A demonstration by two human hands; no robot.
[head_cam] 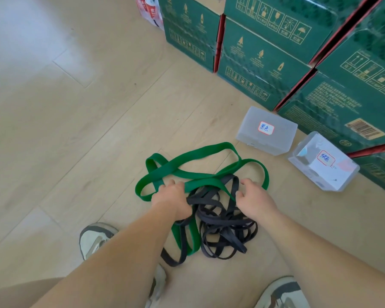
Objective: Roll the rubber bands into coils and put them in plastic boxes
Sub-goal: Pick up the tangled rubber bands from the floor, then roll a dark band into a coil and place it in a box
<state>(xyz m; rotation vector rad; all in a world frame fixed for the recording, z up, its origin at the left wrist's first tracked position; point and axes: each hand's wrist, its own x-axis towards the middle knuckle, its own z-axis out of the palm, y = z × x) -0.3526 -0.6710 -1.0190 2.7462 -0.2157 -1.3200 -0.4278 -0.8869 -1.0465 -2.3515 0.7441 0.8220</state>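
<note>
Item: green band (200,152) and black bands (227,227), tangled together on the floor (76,130), lower centre of frame.
Left hand (171,195): fingers curled round a green strand.
Right hand (255,196): fingers half curled over the tangle; we cannot tell its hold.
Upper plastic box (249,138) and lower plastic box (325,181): right of centre.
Risk, we judge: pulling the green free drags the black along and tightens the snarl.

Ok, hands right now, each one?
Left hand: grips the green band.
Right hand: fingers curled at the green band; grip cannot be told.
</note>
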